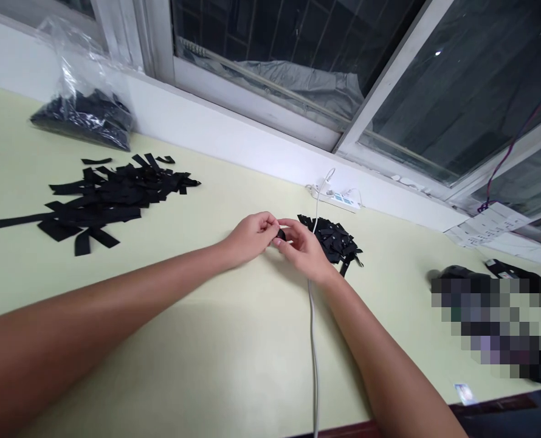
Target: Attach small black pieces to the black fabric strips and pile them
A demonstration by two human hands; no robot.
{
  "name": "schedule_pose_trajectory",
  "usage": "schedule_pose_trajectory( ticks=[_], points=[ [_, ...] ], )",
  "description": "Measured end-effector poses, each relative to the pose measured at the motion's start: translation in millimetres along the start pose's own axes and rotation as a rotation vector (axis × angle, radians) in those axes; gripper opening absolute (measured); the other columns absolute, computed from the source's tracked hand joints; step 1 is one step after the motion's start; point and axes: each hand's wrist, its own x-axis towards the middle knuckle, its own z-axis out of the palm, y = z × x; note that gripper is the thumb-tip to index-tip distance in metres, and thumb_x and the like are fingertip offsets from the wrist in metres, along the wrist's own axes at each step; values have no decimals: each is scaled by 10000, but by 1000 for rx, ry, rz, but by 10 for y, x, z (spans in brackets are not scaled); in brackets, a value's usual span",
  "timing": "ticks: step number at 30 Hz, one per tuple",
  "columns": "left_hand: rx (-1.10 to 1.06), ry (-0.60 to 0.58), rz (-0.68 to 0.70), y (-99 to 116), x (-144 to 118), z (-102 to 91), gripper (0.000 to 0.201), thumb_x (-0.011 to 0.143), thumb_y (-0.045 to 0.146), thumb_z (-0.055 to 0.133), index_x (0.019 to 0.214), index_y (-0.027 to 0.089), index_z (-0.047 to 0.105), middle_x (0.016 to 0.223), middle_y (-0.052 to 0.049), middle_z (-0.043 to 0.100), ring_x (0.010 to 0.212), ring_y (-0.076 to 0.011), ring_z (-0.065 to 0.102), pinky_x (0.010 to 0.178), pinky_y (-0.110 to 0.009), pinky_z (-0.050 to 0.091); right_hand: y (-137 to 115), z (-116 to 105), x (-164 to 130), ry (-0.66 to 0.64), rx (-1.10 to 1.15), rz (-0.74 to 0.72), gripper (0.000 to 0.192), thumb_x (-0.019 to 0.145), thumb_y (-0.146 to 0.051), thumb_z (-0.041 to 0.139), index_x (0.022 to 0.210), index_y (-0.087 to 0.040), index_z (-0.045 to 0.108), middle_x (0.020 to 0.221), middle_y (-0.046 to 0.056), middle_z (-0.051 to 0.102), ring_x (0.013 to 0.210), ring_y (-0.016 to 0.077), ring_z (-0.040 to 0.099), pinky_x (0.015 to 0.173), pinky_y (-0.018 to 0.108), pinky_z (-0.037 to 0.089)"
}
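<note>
My left hand [253,236] and my right hand [301,246] meet over the middle of the pale green table [234,340]. Between their fingertips is a small black strip [281,234], curled and mostly covered by the fingers. Both hands are closed on it in a pinch. Just beyond my right hand lies a heap of short black pieces [338,240], partly hidden by that hand. Off to the left is a larger pile of black fabric-like strips [115,191], some sticking out flat on the tabletop.
A clear plastic bag [86,109] of black pieces stands at the back left. A white cable [313,353] crosses the table under my right arm, near a white power strip [338,199] by the wall. Dark, partly blurred-out items [466,274] lie at the right, with a small card [465,393] near the edge.
</note>
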Motion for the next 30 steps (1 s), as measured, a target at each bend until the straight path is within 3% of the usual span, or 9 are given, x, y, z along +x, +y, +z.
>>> schedule_pose_trajectory(
  ticks=[3,7,11,20,25,28,30],
  points=[
    [-75,-42,-6,-91,-27,-13,132,904,283,557,839,173,586,647,15,545,576,-103,508,530,-226,391,43,-11,24,-30,85,76,380,858,-453,709,1145,-211,648,900,45,719,774,163,652,731,320,524],
    [-123,-87,-29,-149,-25,-43,51,875,187,526,883,181,575,702,10,585,606,-102,530,558,-233,430,0,-26,35,44,109,169,347,790,-447,761,1003,-183,687,857,49,722,740,157,641,696,315,529],
    [-95,-97,-8,-171,-46,-43,180,855,129,497,1009,222,503,758,15,629,624,-117,564,569,-247,452,-35,-17,27,80,95,236,248,768,-395,741,880,-182,679,790,25,697,653,132,597,663,308,515],
    [4,-115,77,-150,-46,-58,52,937,232,490,988,226,491,752,10,627,636,-120,565,588,-251,443,-79,2,18,48,71,220,252,779,-407,715,823,-164,666,728,13,658,584,103,514,585,273,444],
    [49,-31,70,-199,-84,-4,94,941,303,521,997,228,506,806,-3,641,684,-136,598,642,-275,479,1,-39,32,108,76,251,270,785,-440,703,816,-176,650,599,-20,586,515,109,491,520,263,394],
    [187,64,161,-176,-59,-19,123,931,320,532,998,217,540,933,-43,660,804,-161,623,727,-302,509,45,-49,20,165,116,264,294,770,-461,713,840,-184,643,601,-17,589,507,116,492,501,260,386],
    [367,36,288,-104,92,-212,154,937,328,518,1007,210,588,1050,-70,670,954,-187,627,851,-324,512,55,-41,5,219,137,299,324,748,-479,740,840,-187,634,604,-17,584,503,114,483,486,253,368]
  ],
)
